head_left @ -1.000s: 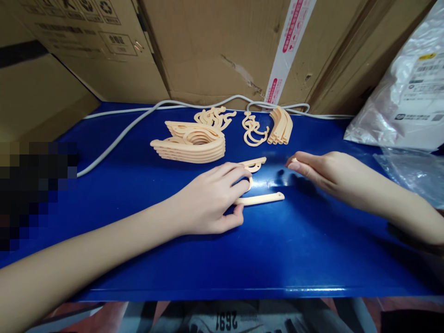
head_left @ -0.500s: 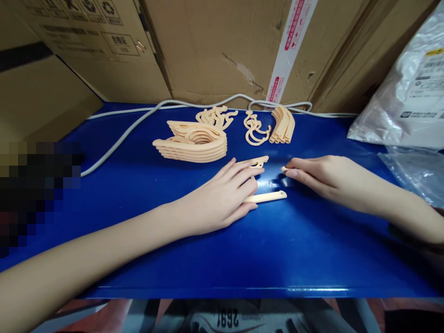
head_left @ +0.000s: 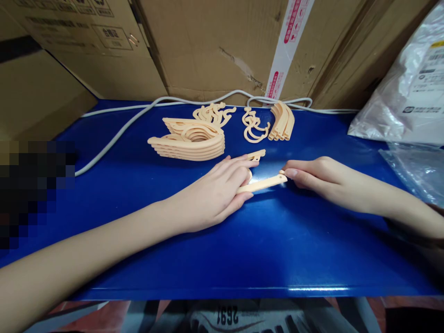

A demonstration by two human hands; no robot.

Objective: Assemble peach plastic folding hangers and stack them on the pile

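Note:
My left hand [head_left: 217, 194] is closed around a beige plastic hanger piece with two arms. Its near arm [head_left: 264, 184] sticks out to the right between thumb and fingers, with a small hole near the tip. The far arm [head_left: 257, 155] shows beyond my fingertips; the middle of the piece is hidden under the hand. My right hand [head_left: 321, 178] pinches a small beige plastic part [head_left: 282, 172] between thumb and forefinger, right at the tip of the near arm. Most of that small part is covered by the fingers, so its kind cannot be made out.
Behind my left hand lies a stack of beige hanger pieces [head_left: 189, 147]. Loose beige hooks [head_left: 214, 113], more hooks [head_left: 255, 129] and curved arms [head_left: 281, 122] lie farther back. A white cable [head_left: 128, 122], cardboard boxes [head_left: 215, 46] and a plastic bag [head_left: 398, 101] border the blue table [head_left: 243, 259].
The near arm of the hanger piece has swung up and away from me, and its tip now meets the small part in my right hand. My left fingers have drawn closer together.

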